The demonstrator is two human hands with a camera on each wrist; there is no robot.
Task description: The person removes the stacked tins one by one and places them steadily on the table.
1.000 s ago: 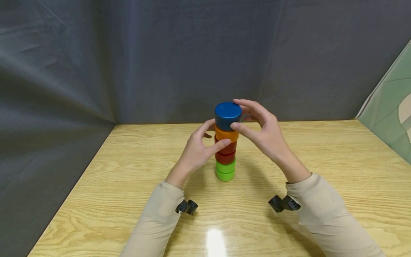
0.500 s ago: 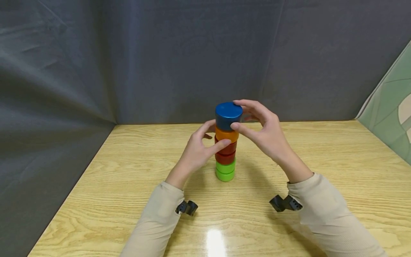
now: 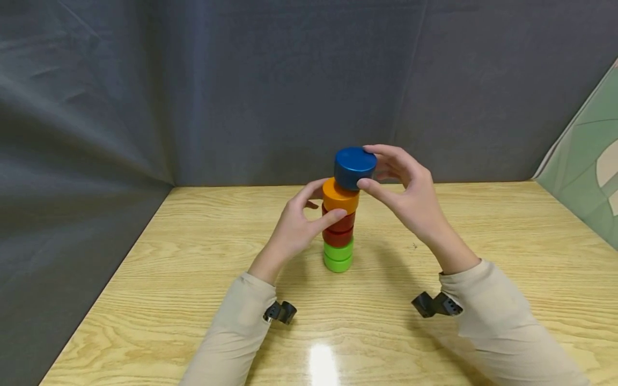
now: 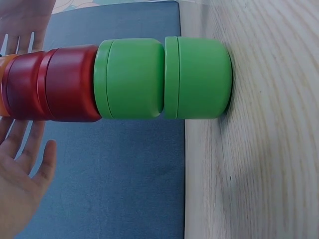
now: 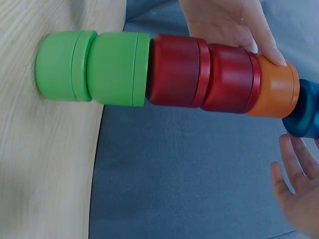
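A blue cylinder (image 3: 354, 167) is pinched between the thumb and curled fingers of the right hand (image 3: 410, 195) and is held tilted, off to the right of the column beneath it, its lower edge just beside the top of the orange cylinder (image 3: 340, 196); whether the two are touching cannot be told from the head view. The grip is taken at the sides of the blue piece, so that its flat faces are left free

The stack below is made up of the orange piece, two dark red cylinders (image 5: 202, 77) and two green cylinders (image 4: 162, 78), the lowest of which is stood on the wooden table (image 3: 193, 279) near its middle. The column is seen to lean slightly in the right wrist view, the upper pieces being offset from the green base

The left hand (image 3: 296, 225) is curled round the stack at the level of the orange and red pieces, with the thumb laid against the front of the upper red piece and the fingers wrapped behind; this is judged to be a steadying hold, by which the narrow column is kept upright while its top piece is handled. In the left wrist view the fingers (image 4: 30, 164) are shown spread and relaxed beside the red pieces, not clamped hard

A dark grey cloth backdrop (image 3: 241, 86) is hung behind the table, and a pale green panel (image 3: 586, 161) is propped at the right edge
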